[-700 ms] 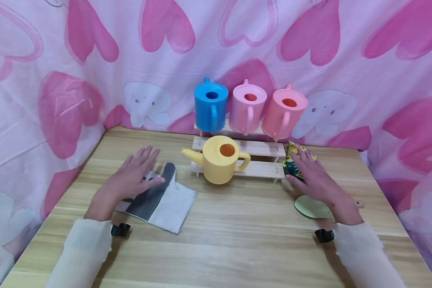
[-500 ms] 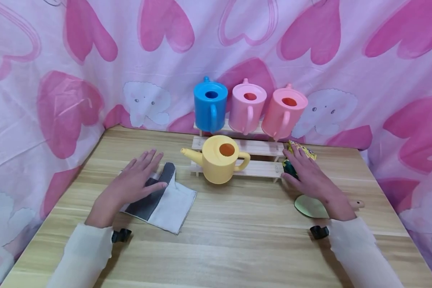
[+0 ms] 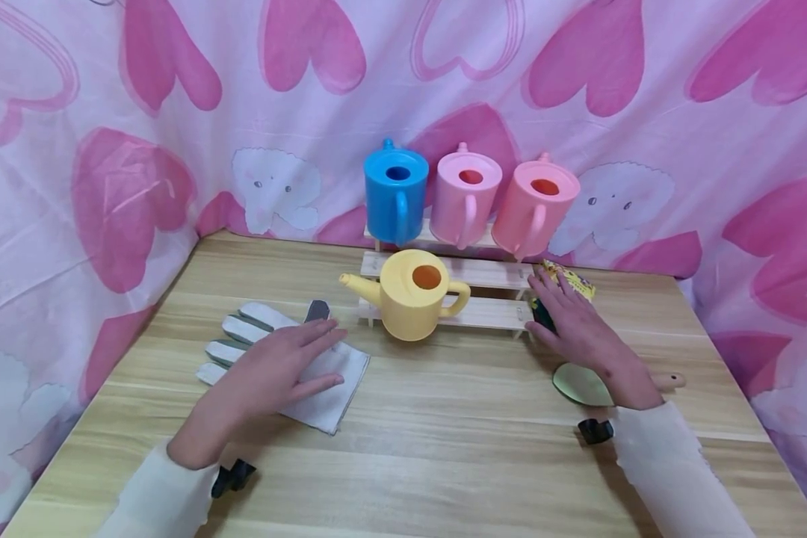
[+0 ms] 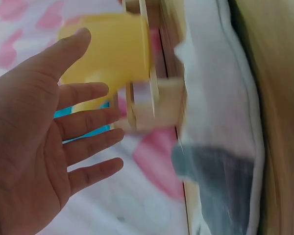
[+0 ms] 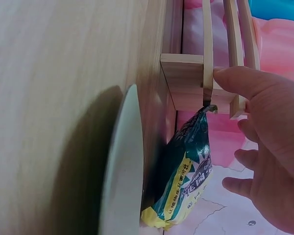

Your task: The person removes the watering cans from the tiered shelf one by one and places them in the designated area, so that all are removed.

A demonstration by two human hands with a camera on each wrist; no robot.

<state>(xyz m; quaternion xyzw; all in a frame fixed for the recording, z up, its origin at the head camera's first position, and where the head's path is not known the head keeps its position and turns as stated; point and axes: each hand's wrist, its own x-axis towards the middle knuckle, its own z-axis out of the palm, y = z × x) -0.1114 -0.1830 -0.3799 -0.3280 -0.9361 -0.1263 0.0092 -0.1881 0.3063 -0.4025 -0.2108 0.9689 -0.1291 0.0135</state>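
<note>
My left hand [image 3: 276,373] hovers palm down over a grey and white work glove [image 3: 341,385], fingers extended and holding nothing. Parts of the glove's palm and cuff are hidden beneath it in the head view. On the right, my other hand [image 3: 581,332] is spread above a yellow and dark green printed packet [image 3: 576,282], also with nothing in its grasp; the right wrist view shows the packet [image 5: 186,169] apart from the fingers. Near the right wrist lies a pale green oval blade [image 3: 578,385] with a wooden handle [image 3: 668,381], partly covered by the forearm.
A yellow watering can [image 3: 406,310] stands on the lowest step of a small wooden rack [image 3: 491,314], spout to the left. Blue [image 3: 383,202], light pink [image 3: 453,213] and coral-pink [image 3: 524,220] watering cans line its top step. A heart-print curtain [image 3: 350,127] encloses the table.
My left hand has moved right and nearer to me over the glove, uncovering the glove's fingers. My right hand has shifted slightly left. The objects stay in place.
</note>
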